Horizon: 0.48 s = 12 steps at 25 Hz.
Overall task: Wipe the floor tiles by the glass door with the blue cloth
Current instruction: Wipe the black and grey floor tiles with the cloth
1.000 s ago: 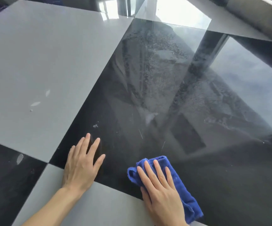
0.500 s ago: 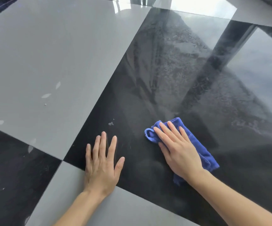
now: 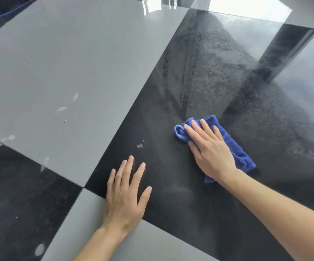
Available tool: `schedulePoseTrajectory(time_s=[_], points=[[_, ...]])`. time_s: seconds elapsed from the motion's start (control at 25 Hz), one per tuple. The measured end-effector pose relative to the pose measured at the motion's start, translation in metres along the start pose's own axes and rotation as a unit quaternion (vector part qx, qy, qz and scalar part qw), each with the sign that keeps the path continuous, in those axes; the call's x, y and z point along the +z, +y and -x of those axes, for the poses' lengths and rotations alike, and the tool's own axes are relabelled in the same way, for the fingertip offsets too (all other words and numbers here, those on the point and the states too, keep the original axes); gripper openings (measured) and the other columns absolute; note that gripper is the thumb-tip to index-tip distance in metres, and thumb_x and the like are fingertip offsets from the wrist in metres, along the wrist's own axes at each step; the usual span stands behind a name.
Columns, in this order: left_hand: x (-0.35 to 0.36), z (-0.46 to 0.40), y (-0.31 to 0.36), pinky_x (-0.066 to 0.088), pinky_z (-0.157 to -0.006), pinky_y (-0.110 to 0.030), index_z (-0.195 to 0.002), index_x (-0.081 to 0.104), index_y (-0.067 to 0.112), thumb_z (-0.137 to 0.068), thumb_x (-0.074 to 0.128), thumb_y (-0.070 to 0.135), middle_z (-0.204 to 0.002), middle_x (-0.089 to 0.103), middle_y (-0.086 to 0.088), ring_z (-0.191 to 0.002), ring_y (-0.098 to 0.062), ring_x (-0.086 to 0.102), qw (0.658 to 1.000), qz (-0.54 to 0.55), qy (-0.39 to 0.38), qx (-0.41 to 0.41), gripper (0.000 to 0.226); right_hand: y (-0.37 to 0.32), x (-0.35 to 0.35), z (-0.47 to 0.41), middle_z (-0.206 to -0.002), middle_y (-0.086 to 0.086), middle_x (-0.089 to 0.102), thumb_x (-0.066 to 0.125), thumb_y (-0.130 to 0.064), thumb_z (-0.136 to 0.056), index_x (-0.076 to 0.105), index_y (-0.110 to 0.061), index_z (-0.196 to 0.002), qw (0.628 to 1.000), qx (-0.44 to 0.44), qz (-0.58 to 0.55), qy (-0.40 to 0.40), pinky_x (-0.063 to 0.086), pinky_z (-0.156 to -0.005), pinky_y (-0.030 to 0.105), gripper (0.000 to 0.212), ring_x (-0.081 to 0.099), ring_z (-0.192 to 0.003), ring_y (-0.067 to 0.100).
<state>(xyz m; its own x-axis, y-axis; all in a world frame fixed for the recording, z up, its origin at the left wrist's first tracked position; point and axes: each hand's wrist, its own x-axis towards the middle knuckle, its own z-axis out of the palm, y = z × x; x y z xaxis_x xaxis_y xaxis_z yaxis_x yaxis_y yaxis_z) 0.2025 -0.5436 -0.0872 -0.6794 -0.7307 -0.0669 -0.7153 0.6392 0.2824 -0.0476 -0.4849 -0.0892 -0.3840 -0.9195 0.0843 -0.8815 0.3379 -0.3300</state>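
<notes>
The right hand [image 3: 211, 151], fingers flat and pressing, had pushed the blue cloth [image 3: 233, 146] farther up the black tile [image 3: 171, 113]; the left hand [image 3: 126, 193] stayed flat, fingers spread, at that tile's near corner.

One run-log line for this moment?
right hand flat on blue cloth | black tile | left hand flat on floor

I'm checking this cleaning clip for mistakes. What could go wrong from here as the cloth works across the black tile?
1. The right hand presses the blue cloth past the white speck on the black tile, so that spot may be missed.
2. The left hand rests flat on the glossy tile and may leave prints.
3. The dusty film farther off could just smear.
</notes>
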Motion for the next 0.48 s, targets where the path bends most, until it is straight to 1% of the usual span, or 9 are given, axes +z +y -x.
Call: schedulePoseTrajectory(time_s=[0.08,0.12,0.2,0.28,0.36,0.48], points=[[-0.005,0.001,-0.006,0.014,-0.113,-0.038,-0.136,0.044,0.015,-0.091,0.030,0.037,-0.150,0.032,-0.005,-0.138,-0.022,0.028,0.999,0.031,0.023,0.004,0.052,-0.017,0.002,0.029,-0.142,0.002,0.046,0.052,-0.018,-0.092,0.047,-0.016,-0.135,0.999,-0.049,0.005,0.001,0.028,-0.109,0.048,0.043,0.037,-0.134,0.028],[-0.006,0.002,-0.009,0.018,-0.112,-0.038,-0.133,0.048,0.013,-0.092,0.029,0.033,-0.148,0.037,-0.005,-0.136,-0.023,0.033,0.999,0.038,0.033,0.003,0.050,-0.025,0.002,0.043,-0.141,0.000,0.048,0.051,-0.020,-0.091,0.049,-0.017,-0.134,0.998,-0.067,0.003,-0.003,0.028,-0.109,0.047,0.043,0.039,-0.133,0.027],[-0.008,0.004,-0.011,0.024,-0.111,-0.040,-0.131,0.051,0.011,-0.091,0.028,0.027,-0.146,0.040,-0.006,-0.134,-0.025,0.037,0.998,0.039,0.041,-0.002,0.048,-0.040,0.004,0.071,-0.141,-0.004,0.048,0.045,-0.024,-0.091,0.049,-0.020,-0.133,0.996,-0.086,-0.008,-0.011,0.026,-0.111,0.043,0.042,0.038,-0.133,0.024],[-0.009,0.005,-0.007,0.030,-0.109,-0.044,-0.129,0.053,0.010,-0.091,0.033,0.020,-0.144,0.043,-0.008,-0.133,-0.027,0.039,0.998,0.036,0.048,-0.014,0.045,-0.056,0.006,0.096,-0.141,-0.006,0.047,0.043,-0.027,-0.090,0.049,-0.022,-0.133,0.995,-0.090,-0.029,-0.021,0.021,-0.112,0.040,0.043,0.037,-0.134,0.021],[-0.009,0.004,-0.001,0.033,-0.106,-0.048,-0.127,0.054,0.008,-0.088,0.040,0.014,-0.142,0.045,-0.012,-0.131,-0.030,0.041,0.998,0.034,0.052,-0.023,0.043,-0.067,0.007,0.116,-0.140,-0.006,0.048,0.044,-0.028,-0.087,0.053,-0.022,-0.131,0.994,-0.097,-0.041,-0.021,0.023,-0.109,0.040,0.044,0.038,-0.133,0.022],[-0.008,0.008,-0.001,0.037,-0.103,-0.051,-0.126,0.055,0.006,-0.087,0.041,0.014,-0.140,0.046,-0.015,-0.129,-0.034,0.044,0.998,0.022,0.054,-0.027,0.042,-0.079,0.009,0.136,-0.137,-0.004,0.050,0.045,-0.024,-0.084,0.056,-0.019,-0.128,0.993,-0.103,-0.049,-0.013,0.027,-0.105,0.041,0.045,0.043,-0.129,0.022]])
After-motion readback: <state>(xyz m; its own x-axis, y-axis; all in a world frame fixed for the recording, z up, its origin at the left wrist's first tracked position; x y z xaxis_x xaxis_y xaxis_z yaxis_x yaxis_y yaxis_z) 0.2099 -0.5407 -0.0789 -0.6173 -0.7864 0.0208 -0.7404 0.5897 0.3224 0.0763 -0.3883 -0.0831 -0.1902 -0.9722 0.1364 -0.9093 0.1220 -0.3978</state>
